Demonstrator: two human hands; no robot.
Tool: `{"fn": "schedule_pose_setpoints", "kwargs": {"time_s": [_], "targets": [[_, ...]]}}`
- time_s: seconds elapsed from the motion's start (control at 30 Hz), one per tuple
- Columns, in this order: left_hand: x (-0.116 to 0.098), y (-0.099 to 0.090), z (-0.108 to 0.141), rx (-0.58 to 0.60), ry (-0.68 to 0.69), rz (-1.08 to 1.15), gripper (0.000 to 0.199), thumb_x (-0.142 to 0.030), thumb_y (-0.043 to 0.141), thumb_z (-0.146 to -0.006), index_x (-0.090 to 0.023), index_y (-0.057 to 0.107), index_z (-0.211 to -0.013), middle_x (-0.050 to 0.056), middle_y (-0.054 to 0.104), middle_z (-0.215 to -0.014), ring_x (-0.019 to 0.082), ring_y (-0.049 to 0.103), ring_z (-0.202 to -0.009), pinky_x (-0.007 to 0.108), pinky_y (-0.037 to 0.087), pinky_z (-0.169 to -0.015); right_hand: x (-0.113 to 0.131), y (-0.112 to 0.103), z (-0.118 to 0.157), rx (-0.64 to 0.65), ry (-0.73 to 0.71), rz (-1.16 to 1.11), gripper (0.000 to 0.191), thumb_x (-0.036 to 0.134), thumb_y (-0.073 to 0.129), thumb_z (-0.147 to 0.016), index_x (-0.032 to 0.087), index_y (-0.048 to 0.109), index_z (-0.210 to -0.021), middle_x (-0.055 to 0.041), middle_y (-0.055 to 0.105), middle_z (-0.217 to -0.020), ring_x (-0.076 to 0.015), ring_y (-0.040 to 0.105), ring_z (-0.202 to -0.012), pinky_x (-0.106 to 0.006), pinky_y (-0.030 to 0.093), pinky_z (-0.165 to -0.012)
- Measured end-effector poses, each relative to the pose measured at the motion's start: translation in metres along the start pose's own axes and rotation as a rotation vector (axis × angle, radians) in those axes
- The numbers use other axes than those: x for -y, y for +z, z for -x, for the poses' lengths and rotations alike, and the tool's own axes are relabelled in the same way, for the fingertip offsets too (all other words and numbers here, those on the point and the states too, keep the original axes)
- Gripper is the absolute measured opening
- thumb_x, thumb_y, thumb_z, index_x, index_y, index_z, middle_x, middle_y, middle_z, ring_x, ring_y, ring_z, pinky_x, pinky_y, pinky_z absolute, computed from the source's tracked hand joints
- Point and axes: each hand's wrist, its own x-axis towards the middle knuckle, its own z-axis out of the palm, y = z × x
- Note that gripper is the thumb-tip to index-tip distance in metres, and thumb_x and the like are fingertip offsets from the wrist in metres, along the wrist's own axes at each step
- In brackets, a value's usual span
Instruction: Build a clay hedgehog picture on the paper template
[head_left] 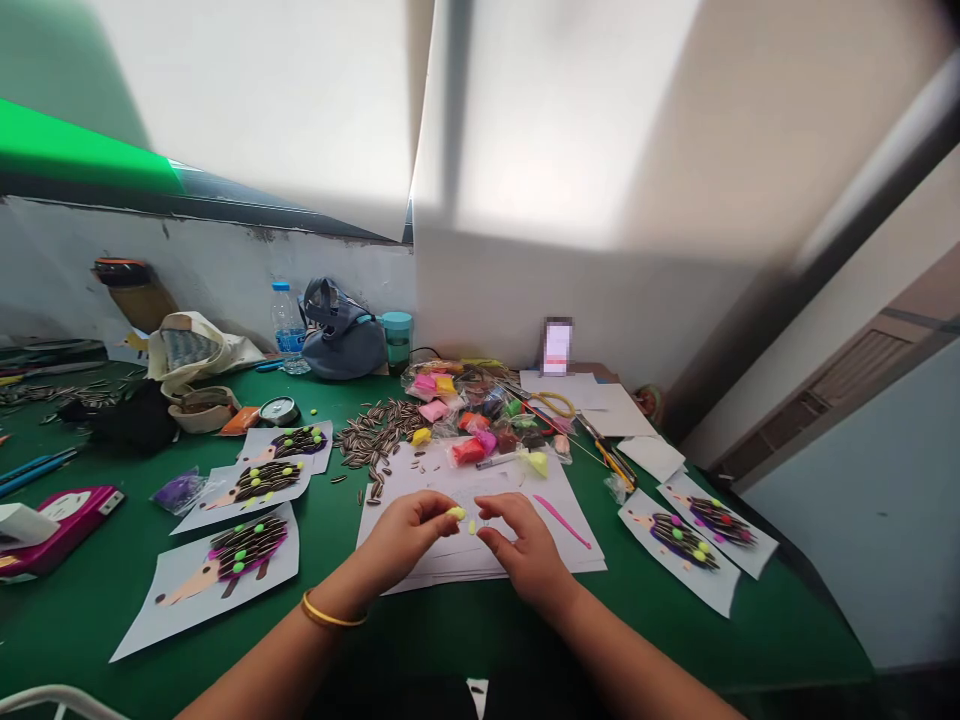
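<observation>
My left hand [409, 535], with a gold bangle at its wrist, pinches a pale yellow lump of modelling clay [456, 513] between thumb and fingertips. Facing it, my right hand [521, 545] has its thumb and fingers apart, with nothing gripped between them. A smaller yellow clay bit [472, 526] shows between the two hands; whether it lies on the paper or hangs above it, I cannot tell. Both hands are over a stack of white paper [420, 580]. On the paper lie a pink clay tool [562, 522] and, farther back, another yellow clay piece [535, 463].
Sunflower seeds [379, 435] are heaped behind the paper, beside bagged coloured clay [469, 450]. Seed-covered hedgehog pictures [244, 560] lie at left, more [679, 545] at right. Scissors [555, 402], a phone [557, 345], a water bottle [285, 325] and a teal cup [397, 340] stand or lie farther back.
</observation>
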Motion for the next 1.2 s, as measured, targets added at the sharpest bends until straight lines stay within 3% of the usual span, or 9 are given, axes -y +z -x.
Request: {"fn": "schedule_pose_setpoints", "kwargs": {"time_s": [0.17,0.27,0.4,0.6,0.73,0.83,0.93,1.1,1.2], "targets": [[0.002,0.021,-0.004,0.108,0.012,0.093,0.037,-0.051,0.058,-0.087,-0.016,0.069,-0.083,0.004,0.071,-0.078,0.018,0.063,-0.076,0.028,0.047,-0.074,0.006,0.001,-0.002,0.006,0.1,-0.215,0.019,0.04,0.066,-0.089,0.025,0.071,-0.099,-0.0022,0.066,-0.086,-0.0184,0.063,-0.084,-0.032,0.05,-0.08],[0.002,0.027,-0.005,0.137,0.021,0.109,0.044,-0.055,0.051,-0.09,-0.015,0.067,-0.079,0.004,0.069,-0.074,0.017,0.06,-0.072,0.027,0.046,-0.07,0.009,-0.002,-0.004,-0.025,0.061,-0.155,0.022,0.042,0.064,-0.09,0.022,0.068,-0.083,-0.0018,0.063,-0.079,-0.0175,0.06,-0.079,-0.03,0.047,-0.074],[0.0,0.031,-0.001,0.17,0.022,0.07,0.054,-0.06,0.04,-0.093,-0.016,0.064,-0.071,0.004,0.066,-0.072,0.017,0.057,-0.07,0.027,0.044,-0.071,0.01,-0.007,-0.004,-0.01,-0.084,0.04,0.029,0.042,0.056,-0.095,0.021,0.065,-0.077,-0.0024,0.063,-0.076,-0.0186,0.056,-0.078,-0.033,0.043,-0.076],[0.002,0.033,0.001,0.183,0.001,0.098,0.057,-0.064,0.04,-0.091,-0.017,0.063,-0.069,0.003,0.064,-0.069,0.017,0.057,-0.069,0.028,0.044,-0.071,0.012,-0.01,-0.002,-0.003,-0.139,0.148,0.024,0.043,0.055,-0.095,0.025,0.068,-0.105,-0.0043,0.068,-0.087,-0.0208,0.059,-0.085,-0.036,0.043,-0.08],[0.003,0.035,0.001,0.189,-0.012,0.131,0.06,-0.065,0.038,-0.092,-0.016,0.066,-0.073,0.005,0.067,-0.072,0.018,0.058,-0.072,0.029,0.044,-0.072,0.014,-0.01,-0.002,-0.003,-0.162,0.18,0.024,0.04,0.054,-0.096,0.023,0.067,-0.085,-0.0037,0.066,-0.08,-0.0201,0.058,-0.081,-0.035,0.042,-0.077],[0.001,0.034,0.002,0.176,-0.034,0.154,0.053,-0.061,0.048,-0.089,-0.015,0.068,-0.073,0.005,0.068,-0.074,0.018,0.059,-0.073,0.029,0.043,-0.073,0.015,-0.01,-0.002,-0.016,-0.165,0.206,0.025,0.039,0.055,-0.095,0.022,0.062,-0.079,-0.0031,0.064,-0.078,-0.0196,0.057,-0.079,-0.035,0.041,-0.076],[-0.001,0.033,0.002,0.124,-0.058,0.249,0.041,-0.056,0.062,-0.082,-0.016,0.068,-0.079,0.003,0.067,-0.075,0.017,0.058,-0.073,0.028,0.043,-0.071,0.014,-0.01,-0.001,-0.016,-0.118,0.16,0.022,0.039,0.057,-0.095,0.022,0.061,-0.081,-0.0028,0.064,-0.08,-0.0192,0.057,-0.08,-0.034,0.043,-0.076],[-0.002,0.032,0.003,0.11,-0.048,0.333,0.039,-0.053,0.07,-0.077,-0.015,0.066,-0.084,0.002,0.065,-0.078,0.016,0.057,-0.074,0.028,0.043,-0.071,0.012,-0.011,0.0,0.038,-0.02,0.054,0.019,0.039,0.061,-0.092,0.023,0.066,-0.102,-0.0035,0.067,-0.089,-0.0197,0.061,-0.086,-0.033,0.047,-0.078],[-0.002,0.031,0.003,0.13,-0.068,0.304,0.041,-0.055,0.07,-0.076,-0.015,0.067,-0.086,0.003,0.066,-0.078,0.017,0.058,-0.075,0.027,0.043,-0.071,0.014,-0.013,-0.001,0.072,-0.039,0.047,0.016,0.037,0.06,-0.093,0.024,0.07,-0.094,-0.0028,0.068,-0.085,-0.0193,0.061,-0.084,-0.033,0.047,-0.078]]}}
